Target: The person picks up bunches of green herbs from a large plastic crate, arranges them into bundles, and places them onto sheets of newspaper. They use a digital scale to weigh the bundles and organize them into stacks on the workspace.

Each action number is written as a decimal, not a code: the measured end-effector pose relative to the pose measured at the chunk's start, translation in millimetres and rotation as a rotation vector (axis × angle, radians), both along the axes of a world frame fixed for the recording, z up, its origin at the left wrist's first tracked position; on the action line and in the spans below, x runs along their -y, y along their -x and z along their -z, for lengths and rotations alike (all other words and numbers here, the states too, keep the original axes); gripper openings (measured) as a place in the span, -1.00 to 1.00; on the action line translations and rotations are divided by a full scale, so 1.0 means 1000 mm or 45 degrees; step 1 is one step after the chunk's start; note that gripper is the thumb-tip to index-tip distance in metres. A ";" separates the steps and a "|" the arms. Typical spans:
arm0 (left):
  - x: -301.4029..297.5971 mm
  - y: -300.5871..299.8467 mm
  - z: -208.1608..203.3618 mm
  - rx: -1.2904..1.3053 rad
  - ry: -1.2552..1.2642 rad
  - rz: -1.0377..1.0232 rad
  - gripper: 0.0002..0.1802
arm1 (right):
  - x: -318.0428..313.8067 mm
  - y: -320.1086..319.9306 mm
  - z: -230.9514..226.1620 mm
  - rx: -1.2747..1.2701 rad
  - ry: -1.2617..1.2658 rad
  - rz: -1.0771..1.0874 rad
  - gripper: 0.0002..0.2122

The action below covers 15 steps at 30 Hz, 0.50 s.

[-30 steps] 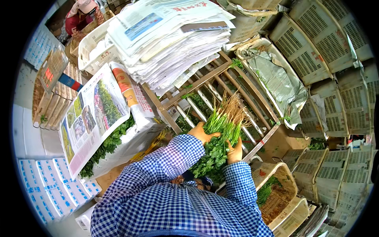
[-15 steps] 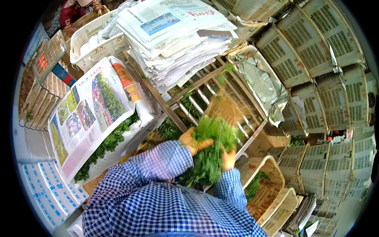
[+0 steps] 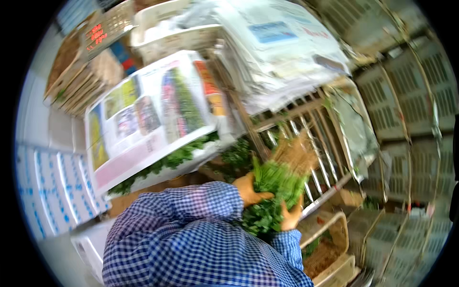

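A bunch of leafy greens (image 3: 282,179) with pale green stems and brown roots (image 3: 296,152) is held between my two hands in front of my body. My left hand (image 3: 251,190) wraps the bunch from its left side, thumb across the stems. On the other side my right hand (image 3: 290,216) presses against the leaves, fingers curled around them. The roots point away from me over a slatted metal rack (image 3: 318,179), and the leaves hang toward my checked shirt. Motion blur softens the picture.
Beyond the rack lies a tall stack of newspapers (image 3: 287,52). To the left, a newspaper sheet (image 3: 153,112) covers more greens (image 3: 177,156). A scale with a red display (image 3: 97,33) stands far left. Stacked plastic crates (image 3: 409,110) fill the right; a crate (image 3: 330,256) sits below right.
The view has shifted, so the surroundings sit further right and are more blurred. Both hands still hold the bunch, its roots still pointing away over the rack.
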State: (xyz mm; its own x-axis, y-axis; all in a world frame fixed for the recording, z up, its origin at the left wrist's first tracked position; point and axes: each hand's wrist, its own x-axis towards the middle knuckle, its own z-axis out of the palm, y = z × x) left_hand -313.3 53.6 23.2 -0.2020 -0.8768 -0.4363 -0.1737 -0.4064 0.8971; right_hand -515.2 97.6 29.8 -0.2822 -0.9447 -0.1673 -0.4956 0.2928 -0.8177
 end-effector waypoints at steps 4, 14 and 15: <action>0.006 -0.030 -0.043 -0.045 0.256 -0.012 -0.07 | 0.013 -0.013 -0.027 0.067 0.236 -0.086 -0.18; 0.014 -0.209 -0.147 0.045 0.615 -0.415 -0.12 | 0.112 -0.199 -0.111 0.651 0.541 -0.651 -0.22; 0.017 -0.237 -0.157 0.149 0.590 -0.425 -0.10 | 0.120 -0.228 -0.113 0.719 0.493 -0.693 -0.23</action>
